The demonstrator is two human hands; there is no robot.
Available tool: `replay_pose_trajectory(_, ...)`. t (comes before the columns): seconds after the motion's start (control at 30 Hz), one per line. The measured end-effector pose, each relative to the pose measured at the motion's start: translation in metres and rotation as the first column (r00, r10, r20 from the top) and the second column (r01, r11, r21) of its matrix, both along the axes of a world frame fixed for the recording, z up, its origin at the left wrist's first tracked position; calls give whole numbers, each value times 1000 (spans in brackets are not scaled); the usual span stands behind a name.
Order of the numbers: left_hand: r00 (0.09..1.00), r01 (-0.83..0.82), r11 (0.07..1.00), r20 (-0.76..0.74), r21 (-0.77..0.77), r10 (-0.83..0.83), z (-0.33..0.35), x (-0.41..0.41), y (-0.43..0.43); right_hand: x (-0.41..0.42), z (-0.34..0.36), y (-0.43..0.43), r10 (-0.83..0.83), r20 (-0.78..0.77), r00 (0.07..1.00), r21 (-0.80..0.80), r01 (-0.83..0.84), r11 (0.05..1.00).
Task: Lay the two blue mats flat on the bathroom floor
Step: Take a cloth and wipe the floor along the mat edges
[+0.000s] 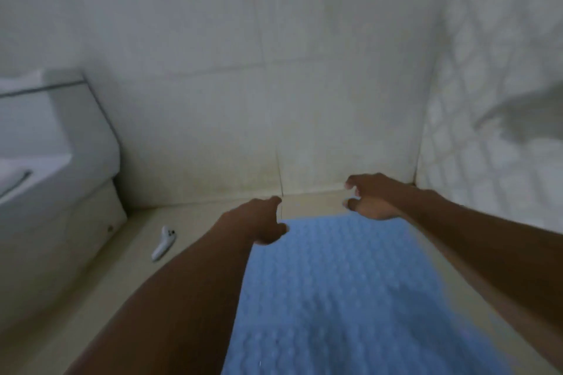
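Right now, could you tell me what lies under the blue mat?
The blue mat lies on the beige floor, bare around its edges. Whatever is directly beneath it is covered, so a second mat cannot be ruled out.

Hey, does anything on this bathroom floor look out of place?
Yes: a small white object lies loose on the floor left of the blue mat, near the white fixture. The blur hides what it is.

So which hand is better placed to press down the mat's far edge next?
Probably the right hand: it sits over the blue mat's far right corner, fingers spread. The left hand is at the far left corner, curled at the edge. The difference is slight.
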State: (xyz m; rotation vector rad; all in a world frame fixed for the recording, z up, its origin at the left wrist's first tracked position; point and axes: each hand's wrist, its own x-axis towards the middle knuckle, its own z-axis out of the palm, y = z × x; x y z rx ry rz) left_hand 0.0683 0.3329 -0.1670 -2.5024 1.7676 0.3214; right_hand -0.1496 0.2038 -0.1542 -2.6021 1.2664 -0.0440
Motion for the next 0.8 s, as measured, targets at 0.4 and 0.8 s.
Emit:
replay_pose_trajectory(0.4, 989, 75, 950, 143, -304, -32, 204, -38, -46, -36, 204, -29, -39, 158, 987, -253, 79, 964)
replay_pose_trajectory(0.8, 991, 78, 964, 128, -253, -47, 181, -28, -43, -25, 177, -21, 23, 173, 985, -211, 14, 977)
